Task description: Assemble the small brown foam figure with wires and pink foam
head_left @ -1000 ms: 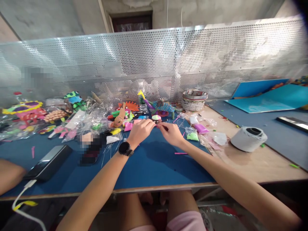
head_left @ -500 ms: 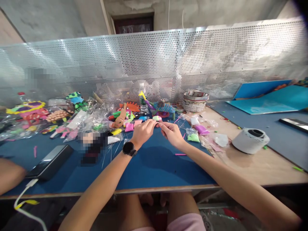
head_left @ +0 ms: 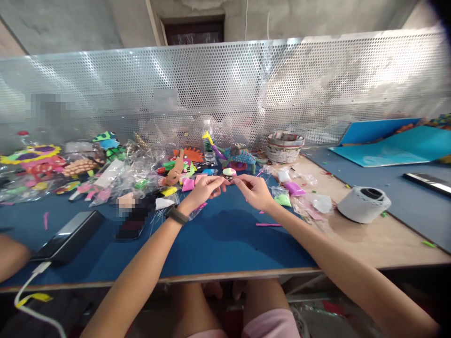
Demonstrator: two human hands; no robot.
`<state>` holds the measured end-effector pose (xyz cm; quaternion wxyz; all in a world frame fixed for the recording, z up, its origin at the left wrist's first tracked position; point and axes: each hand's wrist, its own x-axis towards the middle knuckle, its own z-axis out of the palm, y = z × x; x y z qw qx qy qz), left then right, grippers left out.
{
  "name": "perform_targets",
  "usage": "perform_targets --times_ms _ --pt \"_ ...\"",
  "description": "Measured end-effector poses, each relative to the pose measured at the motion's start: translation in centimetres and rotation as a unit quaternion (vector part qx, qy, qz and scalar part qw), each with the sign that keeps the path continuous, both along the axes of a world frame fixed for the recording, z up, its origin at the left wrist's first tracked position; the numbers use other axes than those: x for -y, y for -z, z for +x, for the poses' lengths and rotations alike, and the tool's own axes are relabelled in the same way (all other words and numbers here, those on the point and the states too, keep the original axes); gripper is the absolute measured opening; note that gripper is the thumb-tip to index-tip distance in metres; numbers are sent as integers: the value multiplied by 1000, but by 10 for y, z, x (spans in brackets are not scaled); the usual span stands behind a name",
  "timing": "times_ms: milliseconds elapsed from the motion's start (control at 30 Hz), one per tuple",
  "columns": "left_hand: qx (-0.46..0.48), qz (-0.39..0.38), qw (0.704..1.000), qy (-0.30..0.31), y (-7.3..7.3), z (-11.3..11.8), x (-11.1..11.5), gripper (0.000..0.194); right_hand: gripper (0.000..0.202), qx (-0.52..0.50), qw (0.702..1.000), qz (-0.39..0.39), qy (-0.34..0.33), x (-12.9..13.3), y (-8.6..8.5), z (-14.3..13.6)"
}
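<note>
Both my hands meet over the blue table mat. Between their fingertips is a small clay figure, white and green on top with dark eye-like dots beneath. My left hand, a dark watch on its wrist, pinches the figure's left side with thumb and fingers. From the right, my right hand pinches its other side. The fingers partly cover the figure's lower part. Just right of my right hand lie a bag of light green clay and a bag of purple clay.
Several clay animals and plastic bags crowd the left and back, among them a giraffe-like figure. A water bottle and woven basket stand by the perforated panel. A power bank is left; a white roll is right.
My left hand has turned at the wrist and its fingers have opened up somewhat, showing more of the clay figure. My right hand has shifted only slightly. The view has moved a little.
</note>
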<state>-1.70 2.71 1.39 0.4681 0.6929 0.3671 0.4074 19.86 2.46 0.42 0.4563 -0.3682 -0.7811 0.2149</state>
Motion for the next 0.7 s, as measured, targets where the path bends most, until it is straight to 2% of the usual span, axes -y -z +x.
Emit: perform_targets --times_ms 133,267,400,600,700 --pt "35 -119 991 43 0 -5 -3 38 35 58 995 75 -4 -2 -1 6" --pt "23 -160 984 73 -2 -12 -4 36 28 91 986 132 -37 -6 1 10" --pt "-13 -148 986 81 -4 -17 -3 35 24 111 980 149 -73 -11 5 14" --pt "-90 -105 989 56 -7 -18 -3 37 23 122 977 156 -78 -15 9 16" --pt "-119 -60 990 54 -5 -19 -4 40 25 118 978 147 -84 -16 9 16"
